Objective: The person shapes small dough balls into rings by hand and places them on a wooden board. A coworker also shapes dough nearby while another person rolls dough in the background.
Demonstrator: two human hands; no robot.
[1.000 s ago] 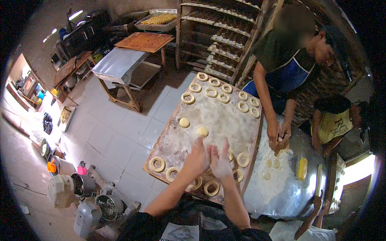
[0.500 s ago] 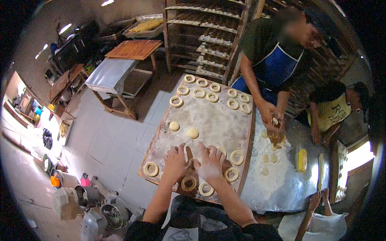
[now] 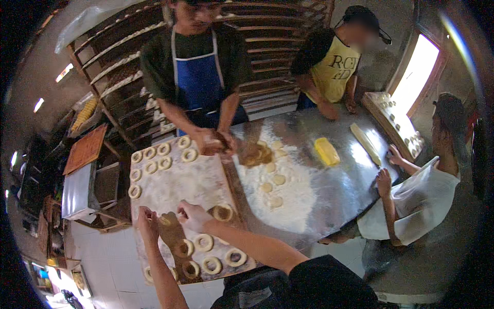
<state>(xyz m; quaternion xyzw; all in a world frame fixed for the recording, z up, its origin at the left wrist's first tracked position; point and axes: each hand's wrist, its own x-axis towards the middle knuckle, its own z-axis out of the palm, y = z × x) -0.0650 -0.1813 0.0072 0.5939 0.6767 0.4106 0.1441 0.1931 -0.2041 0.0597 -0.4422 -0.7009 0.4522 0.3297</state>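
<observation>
My left hand (image 3: 148,222) is over the left part of the floured board (image 3: 180,188), its fingers curled in. Just right of it, my right hand (image 3: 194,215) is closed with fingertips bunched toward the left one. Whatever either hand holds is hidden and blurred. A small pale dough piece (image 3: 165,220) shows in the shadow between them. Close to my right wrist is a dough ring (image 3: 222,212). Nearer to me lie more rings, among them a dough ring (image 3: 204,242) and another ring (image 3: 212,265); my forearms pass beside them.
Several rings (image 3: 151,167) line the board's far edge. Across it, a person in a blue apron (image 3: 198,77) works with both hands. The metal table (image 3: 303,139) holds flour (image 3: 283,190), dough discs (image 3: 279,179), a brown crumbly heap (image 3: 256,154) and a yellow block (image 3: 327,152). Two other people stand around it.
The view has swung right. My hands, earlier spread low over the board, are now closed and farther apart. The two dough discs ahead of them no longer show plainly.
</observation>
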